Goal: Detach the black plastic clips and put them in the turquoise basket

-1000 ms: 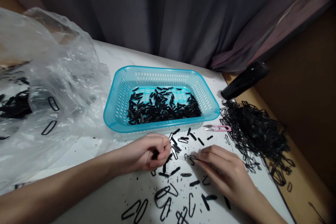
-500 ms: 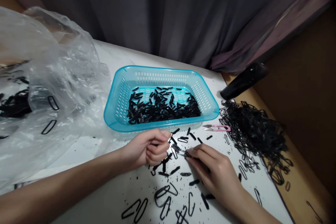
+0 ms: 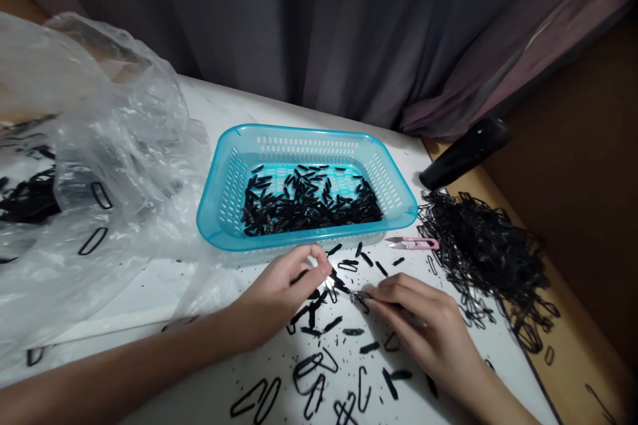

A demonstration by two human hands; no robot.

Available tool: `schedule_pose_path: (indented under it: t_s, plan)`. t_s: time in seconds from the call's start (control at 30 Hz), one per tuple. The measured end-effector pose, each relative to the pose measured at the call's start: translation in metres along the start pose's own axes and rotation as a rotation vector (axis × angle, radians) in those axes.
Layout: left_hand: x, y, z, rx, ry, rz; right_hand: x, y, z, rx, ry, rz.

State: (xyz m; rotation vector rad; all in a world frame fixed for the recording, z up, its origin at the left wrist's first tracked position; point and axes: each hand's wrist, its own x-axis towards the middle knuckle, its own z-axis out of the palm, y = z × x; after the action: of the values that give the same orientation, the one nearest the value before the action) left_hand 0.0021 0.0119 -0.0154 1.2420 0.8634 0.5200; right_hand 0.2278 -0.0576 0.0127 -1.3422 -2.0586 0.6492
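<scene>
My left hand (image 3: 286,295) is over the white table just in front of the blue basket (image 3: 304,238). Its thumb and index finger meet at the tips; what they hold, if anything, is too small to make out. To its right, my right hand (image 3: 423,319) pinches a small tool with thin metallic tips (image 3: 357,294), pointing left; its kind is unclear. Short black strips (image 3: 353,331) lie scattered below and between the hands. Black elongated loops (image 3: 314,395) lie closer to me. Many more black strips (image 3: 309,209) fill the basket floor.
Pink-handled thread snips (image 3: 413,243) lie right of the basket. Behind them are a tangled heap of black loops (image 3: 488,252) and a black cylindrical object (image 3: 463,153). A clear plastic bag (image 3: 124,146) with black pieces covers the left side. A dark curtain (image 3: 299,26) hangs behind.
My left hand has turned from a loose fist to a thumb-and-index pinch. My right hand has shifted slightly right with the metal-tipped tool, away from the left fingers.
</scene>
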Motion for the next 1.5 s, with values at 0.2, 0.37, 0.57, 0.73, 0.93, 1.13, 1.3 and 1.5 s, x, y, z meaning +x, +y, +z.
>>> schedule_pose_path:
  t_s: [0.2,0.37,0.57,0.73,0.93,1.13,1.3,1.5]
  plan:
    - [-0.008,0.013,0.005,0.463,-0.083,0.127,-0.001,-0.001,-0.007,0.089,-0.046,0.051]
    - [-0.007,0.011,0.002,0.518,-0.163,0.147,-0.001,-0.001,-0.008,0.087,-0.034,0.044]
    - [-0.009,0.006,0.002,0.645,-0.158,0.209,-0.001,-0.001,-0.008,0.079,-0.052,0.053]
    - [-0.009,0.011,0.003,0.701,-0.196,0.222,-0.001,-0.002,-0.009,0.087,-0.088,0.063]
    - [-0.006,0.011,-0.001,0.671,-0.244,0.3,-0.001,-0.003,-0.01,0.082,-0.078,0.056]
    - [-0.002,0.012,-0.004,0.553,-0.239,0.155,-0.004,-0.005,-0.006,-0.011,0.103,-0.053]
    - [-0.001,0.019,-0.004,0.498,-0.241,0.096,-0.004,-0.009,-0.003,-0.09,0.097,-0.168]
    - [-0.001,0.023,-0.004,0.473,-0.25,0.099,-0.005,-0.009,0.002,-0.095,0.089,-0.162]
